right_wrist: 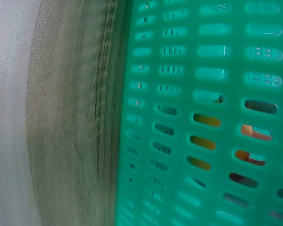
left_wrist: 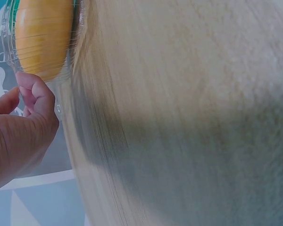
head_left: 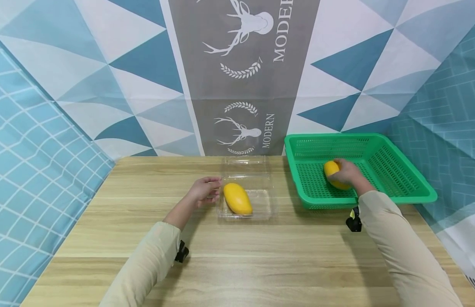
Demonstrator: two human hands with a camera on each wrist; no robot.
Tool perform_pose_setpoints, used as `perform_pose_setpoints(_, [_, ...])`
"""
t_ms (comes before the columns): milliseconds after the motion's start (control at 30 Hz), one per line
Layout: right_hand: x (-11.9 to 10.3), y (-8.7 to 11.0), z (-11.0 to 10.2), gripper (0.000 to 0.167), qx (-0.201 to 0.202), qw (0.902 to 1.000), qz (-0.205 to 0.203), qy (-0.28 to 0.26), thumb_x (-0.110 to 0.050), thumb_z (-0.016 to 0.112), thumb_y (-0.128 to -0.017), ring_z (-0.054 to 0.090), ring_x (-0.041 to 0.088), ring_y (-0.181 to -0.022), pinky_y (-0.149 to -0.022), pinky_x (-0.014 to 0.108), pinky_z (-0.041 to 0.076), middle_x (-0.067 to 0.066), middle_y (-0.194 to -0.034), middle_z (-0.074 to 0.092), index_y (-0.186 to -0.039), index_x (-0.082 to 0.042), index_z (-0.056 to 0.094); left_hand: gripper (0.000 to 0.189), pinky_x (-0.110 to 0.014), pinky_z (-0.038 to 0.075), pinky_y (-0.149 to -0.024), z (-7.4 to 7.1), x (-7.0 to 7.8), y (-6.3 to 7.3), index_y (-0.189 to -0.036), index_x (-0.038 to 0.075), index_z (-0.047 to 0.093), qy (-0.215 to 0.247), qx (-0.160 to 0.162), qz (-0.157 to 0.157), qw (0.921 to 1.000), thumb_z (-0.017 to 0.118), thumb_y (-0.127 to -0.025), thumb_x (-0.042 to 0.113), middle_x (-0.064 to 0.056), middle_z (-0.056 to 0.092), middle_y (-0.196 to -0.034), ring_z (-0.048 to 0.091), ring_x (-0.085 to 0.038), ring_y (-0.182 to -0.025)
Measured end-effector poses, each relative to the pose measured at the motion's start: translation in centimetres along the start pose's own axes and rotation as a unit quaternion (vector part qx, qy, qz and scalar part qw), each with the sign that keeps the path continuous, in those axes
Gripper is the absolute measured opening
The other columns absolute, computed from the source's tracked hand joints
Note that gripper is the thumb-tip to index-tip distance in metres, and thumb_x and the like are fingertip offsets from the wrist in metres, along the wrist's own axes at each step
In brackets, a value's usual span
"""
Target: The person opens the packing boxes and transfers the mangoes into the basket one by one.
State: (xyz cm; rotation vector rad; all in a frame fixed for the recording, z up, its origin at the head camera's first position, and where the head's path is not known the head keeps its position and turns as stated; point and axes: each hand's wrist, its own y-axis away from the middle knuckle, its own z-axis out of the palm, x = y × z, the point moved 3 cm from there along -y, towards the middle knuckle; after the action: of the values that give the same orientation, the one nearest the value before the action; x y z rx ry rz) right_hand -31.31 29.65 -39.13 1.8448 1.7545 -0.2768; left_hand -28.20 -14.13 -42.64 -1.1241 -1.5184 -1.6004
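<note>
A clear plastic clamshell box (head_left: 262, 204) lies opened out on the table with a yellow mango (head_left: 238, 199) in its left half. At the box's left edge, my left hand (head_left: 207, 190) pinches the rim between thumb and curled fingers. The left wrist view has this hand (left_wrist: 30, 110) right below the mango (left_wrist: 43, 37), seen through the clear wall. Inside the green basket (head_left: 303, 194), my right hand (head_left: 346, 172) grips a second mango (head_left: 331, 168) from above. In the right wrist view the basket wall (right_wrist: 179, 99) hides most of that hand and mango.
The basket stands at the right rear of the wooden table (head_left: 237, 264), its side wall rising between the right wrist and the mango. Behind the table hangs a patterned cloth (head_left: 141, 55), with blue cloth (head_left: 33, 140) along the left side.
</note>
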Motion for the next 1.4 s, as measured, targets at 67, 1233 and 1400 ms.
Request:
perform_pose_setpoints(67, [0.1,0.0,0.0,0.079,0.001,1.0,0.0,0.0,-0.019,0.058,-0.088,0.041,0.051,-0.111,-0.083,0.055,0.046,0.04,-0.133,0.03,-0.145,0.009,0.012,0.041,-0.017,0.05,-0.055,0.0,0.0,0.0,-0.133,0.004,0.045,0.0,0.0,0.001,1.0,0.054,-0.095,0.017,-0.004,0.054,-0.089,0.054,-0.008,-0.066])
perform_pose_setpoints(1233, [0.1,1.7,-1.5,0.068,0.038,0.9991,-0.011,0.015,-0.034,0.046,-0.096,0.042,0.051,-0.115,-0.084,0.055,0.046,0.04,-0.134,0.032,-0.14,0.012,0.025,0.04,-0.017,0.05,-0.056,-0.1,-0.1,0.0,-0.133,0.003,0.045,0.011,-0.001,0.004,0.9999,0.053,-0.096,0.015,-0.002,0.055,-0.088,0.054,-0.009,-0.065])
perform_pose_setpoints(1400, [0.1,2.0,-1.8,0.065,0.053,0.9981,-0.017,0.026,-0.037,0.044,-0.097,0.037,0.053,-0.12,-0.091,0.06,0.042,0.041,-0.136,0.029,-0.139,0.011,0.03,0.041,-0.017,0.05,-0.056,0.0,-0.1,0.0,-0.133,0.002,0.044,0.011,-0.005,0.005,0.9999,0.053,-0.096,0.015,-0.002,0.053,-0.086,0.054,-0.008,-0.064])
